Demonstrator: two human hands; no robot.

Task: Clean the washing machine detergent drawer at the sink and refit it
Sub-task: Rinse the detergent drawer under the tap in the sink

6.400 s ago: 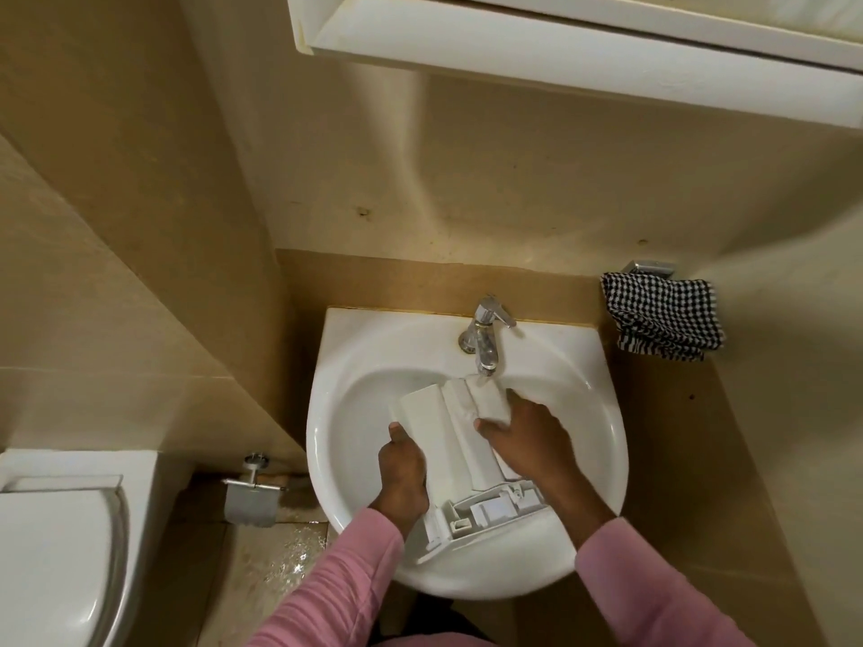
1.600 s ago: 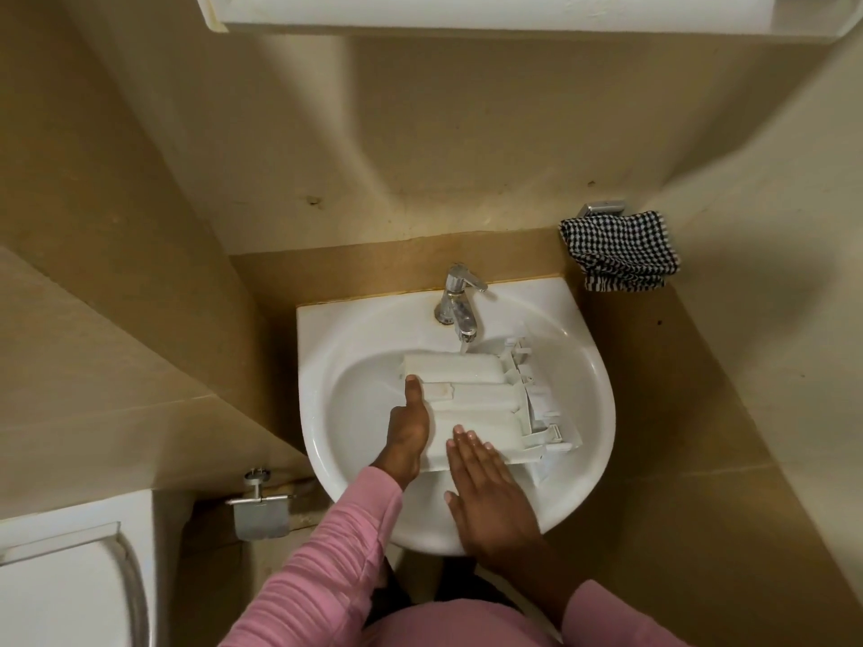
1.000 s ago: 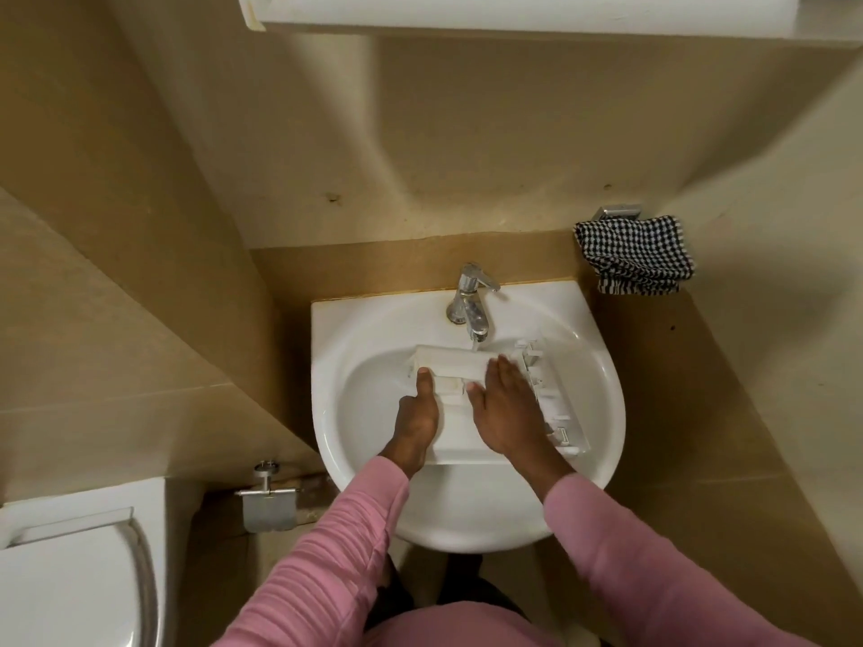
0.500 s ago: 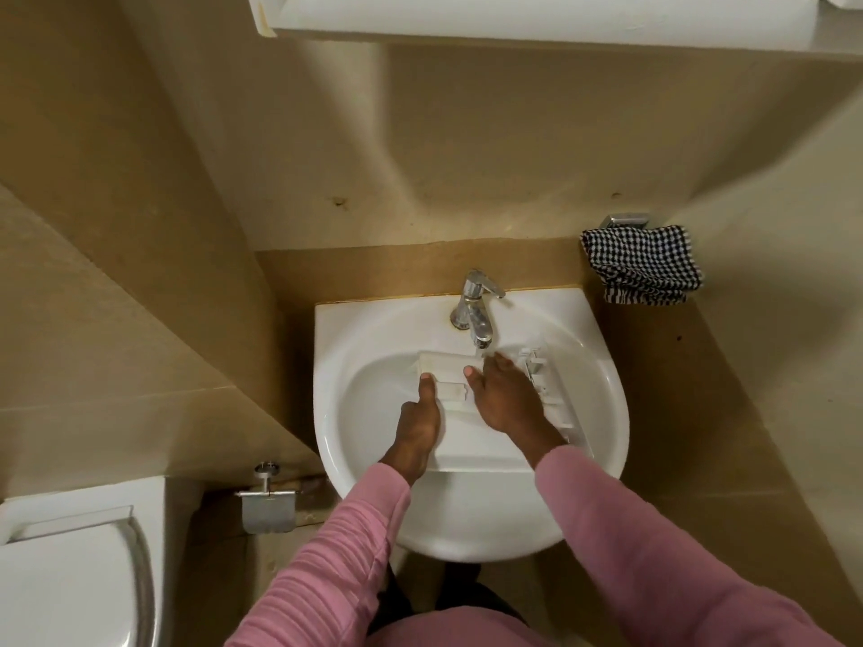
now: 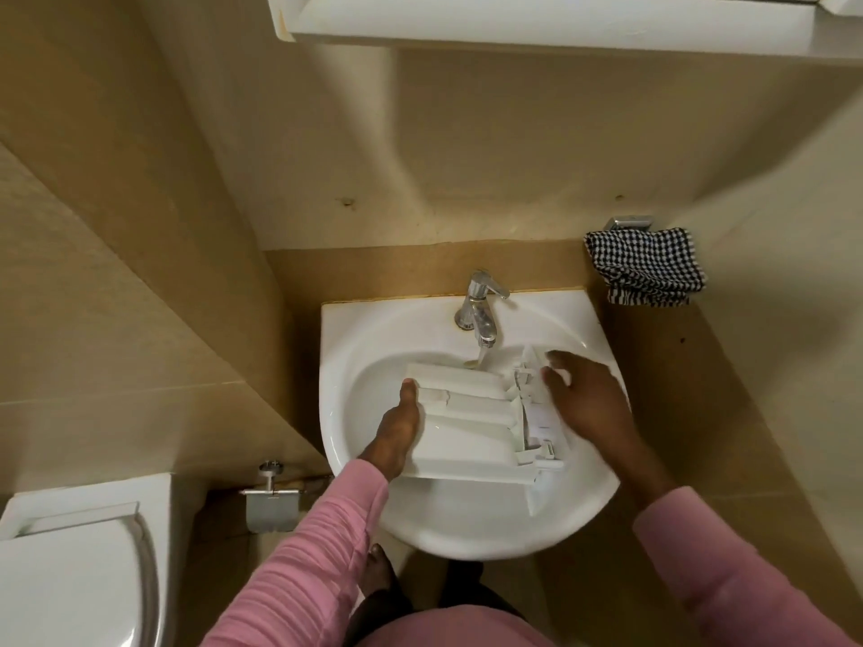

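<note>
The white plastic detergent drawer [image 5: 471, 422] lies across the white sink [image 5: 364, 338], underside up, its front panel end to the right. My left hand [image 5: 397, 427] grips its left end, thumb on top. My right hand [image 5: 586, 399] is over the drawer's right end, fingers bent around the front panel edge. A thin stream of water runs from the chrome tap [image 5: 481, 310] onto the drawer's far edge.
A black-and-white checked cloth [image 5: 647, 266] hangs on a holder right of the sink. A white cabinet [image 5: 537, 21] overhangs above. A toilet [image 5: 70, 567] and a chrome paper holder [image 5: 271, 499] sit at lower left. Tiled walls close in on both sides.
My right hand has moved from the middle of the drawer under the tap to its right end. My left hand keeps its grip on the left end.
</note>
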